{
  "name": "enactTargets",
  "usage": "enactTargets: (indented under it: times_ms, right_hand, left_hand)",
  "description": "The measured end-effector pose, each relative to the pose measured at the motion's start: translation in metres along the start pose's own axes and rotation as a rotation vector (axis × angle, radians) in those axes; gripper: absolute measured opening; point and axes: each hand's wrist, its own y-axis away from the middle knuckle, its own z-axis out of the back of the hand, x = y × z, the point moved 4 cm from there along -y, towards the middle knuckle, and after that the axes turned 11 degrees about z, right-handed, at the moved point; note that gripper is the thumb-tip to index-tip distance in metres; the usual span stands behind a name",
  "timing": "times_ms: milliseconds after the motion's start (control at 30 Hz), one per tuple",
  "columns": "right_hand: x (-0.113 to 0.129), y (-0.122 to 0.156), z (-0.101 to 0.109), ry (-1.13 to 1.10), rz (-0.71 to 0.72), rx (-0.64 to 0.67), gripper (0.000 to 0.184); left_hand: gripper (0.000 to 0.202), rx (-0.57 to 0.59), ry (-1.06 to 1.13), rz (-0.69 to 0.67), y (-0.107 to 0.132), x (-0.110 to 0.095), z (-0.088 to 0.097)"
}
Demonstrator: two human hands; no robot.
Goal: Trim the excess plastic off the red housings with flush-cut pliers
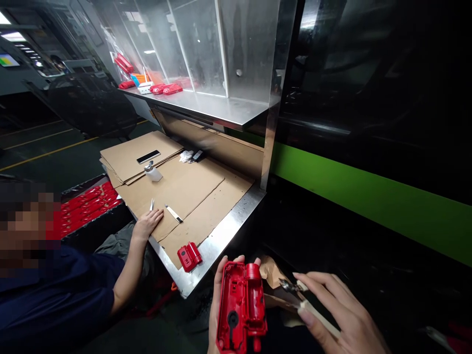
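Down at the lower edge, the left hand (216, 305) grips a red moulded plastic housing (241, 309), its fingers clamped around the far side and the thumb hidden behind, open inner face toward the camera. Just beside it, the right hand (339, 314) holds a small metal trimming tool with a pale handle (298, 295), fingers closed on the handle and the tip pointing at the housing's upper right corner, near but not clearly touching.

A crumpled piece of brown paper (271, 273) lies behind the tool. On the steel counter (221, 236), covered with flat sheets of brown cardboard (184, 191), sit another small red plastic part (189, 256), a thin metal blade (173, 213), a small white bottle (152, 172) and a dark phone (148, 157). A co-worker's hand (147, 223) rests flat on the cardboard.
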Motion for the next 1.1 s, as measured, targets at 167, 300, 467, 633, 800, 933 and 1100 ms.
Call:
enactTargets:
  times_ms: [167, 300, 467, 633, 800, 933, 1100]
  right_hand:
    - [0.019, -0.032, 0.005, 0.004, 0.045, 0.105, 0.032]
    - [0.028, -0.043, -0.002, -0.001, 0.058, 0.165, 0.033]
    - [0.028, -0.043, -0.009, -0.030, 0.027, 0.171, 0.033]
    - [0.029, -0.045, -0.011, -0.052, 0.014, 0.178, 0.030]
    - [0.032, -0.045, -0.012, -0.060, 0.020, 0.145, 0.029]
    - [0.034, -0.042, -0.011, -0.061, 0.010, 0.129, 0.029]
    - [0.034, -0.039, -0.011, -0.034, -0.008, 0.141, 0.032]
  left_hand:
    - [0.077, -0.114, 0.055, 0.064, 0.004, 0.012, -0.004]
    - [0.049, -0.179, 0.057, 0.057, 0.011, 0.011, -0.013]
    - [0.039, -0.287, 0.058, 0.050, 0.016, 0.007, -0.019]
    - [0.042, -0.270, -0.032, -0.048, 0.017, 0.009, -0.017]
    - [0.034, -0.276, -0.082, -0.092, 0.018, 0.013, -0.016]
    - [0.034, -0.263, -0.101, -0.089, 0.018, 0.014, -0.012]
    - [0.034, -0.226, -0.111, -0.091, 0.017, 0.018, -0.007]
